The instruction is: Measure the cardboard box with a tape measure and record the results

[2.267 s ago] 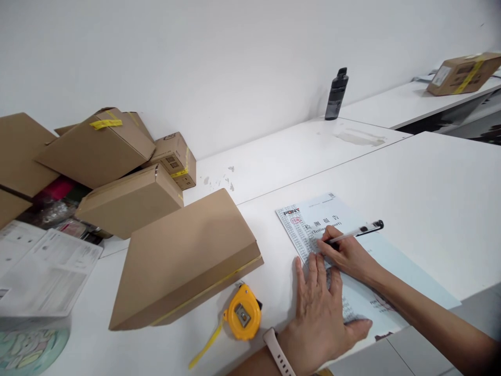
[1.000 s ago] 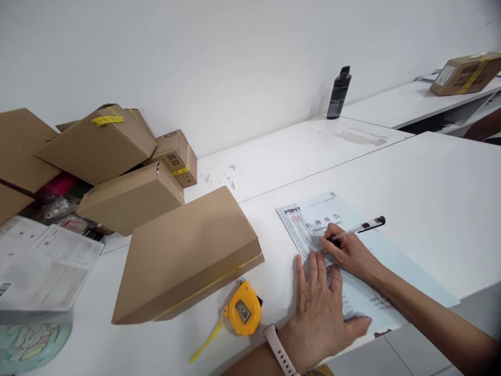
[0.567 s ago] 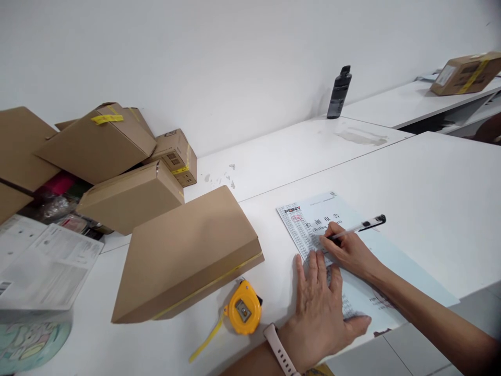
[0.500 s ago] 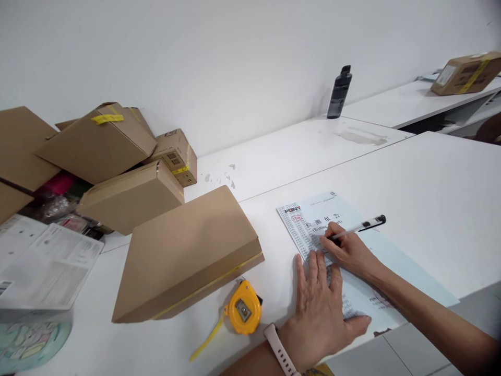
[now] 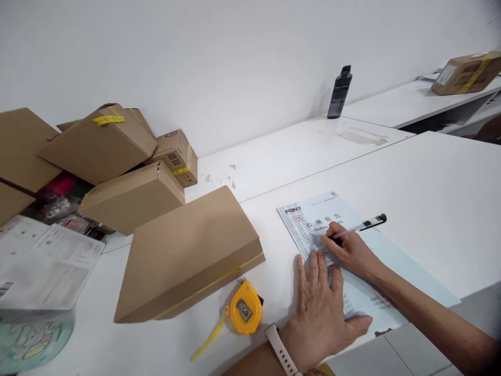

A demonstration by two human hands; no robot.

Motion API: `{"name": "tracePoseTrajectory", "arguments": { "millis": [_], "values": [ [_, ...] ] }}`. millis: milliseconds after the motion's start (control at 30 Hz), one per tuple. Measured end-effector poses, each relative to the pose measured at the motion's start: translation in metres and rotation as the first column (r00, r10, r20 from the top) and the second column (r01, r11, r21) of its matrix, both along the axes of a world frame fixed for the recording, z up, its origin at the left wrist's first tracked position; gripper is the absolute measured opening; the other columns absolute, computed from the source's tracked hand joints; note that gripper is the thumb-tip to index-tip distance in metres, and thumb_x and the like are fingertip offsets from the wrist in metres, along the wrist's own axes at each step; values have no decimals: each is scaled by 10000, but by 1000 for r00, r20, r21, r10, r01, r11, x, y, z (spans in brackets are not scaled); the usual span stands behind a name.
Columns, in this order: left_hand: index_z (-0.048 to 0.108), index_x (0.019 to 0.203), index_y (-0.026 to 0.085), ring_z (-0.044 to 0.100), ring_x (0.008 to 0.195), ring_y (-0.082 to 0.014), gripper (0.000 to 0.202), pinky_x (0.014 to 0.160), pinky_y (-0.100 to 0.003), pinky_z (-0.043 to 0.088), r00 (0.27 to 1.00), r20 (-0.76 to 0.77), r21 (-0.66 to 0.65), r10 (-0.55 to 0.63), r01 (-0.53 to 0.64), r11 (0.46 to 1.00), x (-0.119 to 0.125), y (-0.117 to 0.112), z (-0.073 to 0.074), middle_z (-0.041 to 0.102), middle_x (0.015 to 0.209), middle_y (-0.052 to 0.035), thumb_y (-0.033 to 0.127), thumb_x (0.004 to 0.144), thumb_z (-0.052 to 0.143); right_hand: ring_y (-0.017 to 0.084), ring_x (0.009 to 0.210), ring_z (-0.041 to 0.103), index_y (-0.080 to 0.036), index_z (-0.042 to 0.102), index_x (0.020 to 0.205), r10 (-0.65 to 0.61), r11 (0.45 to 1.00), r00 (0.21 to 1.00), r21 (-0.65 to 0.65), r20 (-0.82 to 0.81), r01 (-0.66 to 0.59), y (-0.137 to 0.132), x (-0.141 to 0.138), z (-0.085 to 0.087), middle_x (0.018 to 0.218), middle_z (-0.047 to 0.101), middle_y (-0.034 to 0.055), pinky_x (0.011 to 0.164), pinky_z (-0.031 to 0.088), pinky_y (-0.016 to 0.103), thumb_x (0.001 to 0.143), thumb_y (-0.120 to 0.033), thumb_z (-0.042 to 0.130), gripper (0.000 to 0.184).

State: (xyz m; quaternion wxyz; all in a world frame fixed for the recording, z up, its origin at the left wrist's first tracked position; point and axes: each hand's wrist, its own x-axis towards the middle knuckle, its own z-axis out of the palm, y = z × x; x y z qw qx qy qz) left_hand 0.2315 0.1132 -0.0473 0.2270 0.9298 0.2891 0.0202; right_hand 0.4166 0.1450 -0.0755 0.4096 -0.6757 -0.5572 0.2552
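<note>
Counting on the white surface (image 5: 430,198): one printed sheet (image 5: 395,263), one pen (image 5: 362,226), one yellow tape measure (image 5: 245,309), one large flat box (image 5: 188,256), one dark bottle (image 5: 340,91) standing upright at the far wall; counting at least five more cardboard boxes tumbled in a heap (image 5: 102,143) at the far left, some tilted and leaning on one another, and one single box (image 5: 465,73) well apart on a farther surface at the far right; counting a few loose papers (image 5: 47,266) at the near left, overlapping, exact number hard to tell.

Lying near the middle right, the printed sheet reaching over the near edge of the surface; sitting just left of it, the tape measure with a short yellow tongue trailing out toward the near left; resting just beyond the tape measure, the large flat box.

Closing the right hand (image 5: 352,251) in a tight grip round the pen, fingertips pinching the barrel low down; touching the pen's tip to the far-left part of the printed sheet, the clipped end slanting up to the right.

Pressing the left hand (image 5: 321,308) flat on the near-left part of the printed sheet, grip fully open, fingers stretched toward the far side, grasping nothing; lying just beside the right hand; wearing one pale strap (image 5: 279,350) at the wrist.
</note>
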Motion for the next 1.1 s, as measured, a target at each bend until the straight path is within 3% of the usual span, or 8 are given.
{"name": "tracePoseTrajectory", "arguments": {
  "millis": [733, 1100],
  "values": [
    [285, 1575, -3, -100, 1567, -353, 883, 1260, -657, 0, 999, 32, -20, 0, 1, 1000, -1, 0, 1, 94, 1681, -326, 676, 1011, 302, 128, 522, 328, -254, 452, 676, -12, 1000, 1000, -13, -24, 11, 0, 1, -1, 556, 363, -63, 494, 303, 280, 853, -406, 594, 273],
    [294, 1574, -5, -90, 1572, -356, 890, 1261, -663, -15, 998, 60, -21, 22, -21, 1000, 2, -2, -6, 105, 1680, -332, 676, 1003, 329, 135, 530, 337, -256, 450, 664, -40, 999, 999, 5, -20, 40, 0, 2, -1, 563, 376, -55, 498, 300, 288, 850, -403, 597, 279]
  ]
}}
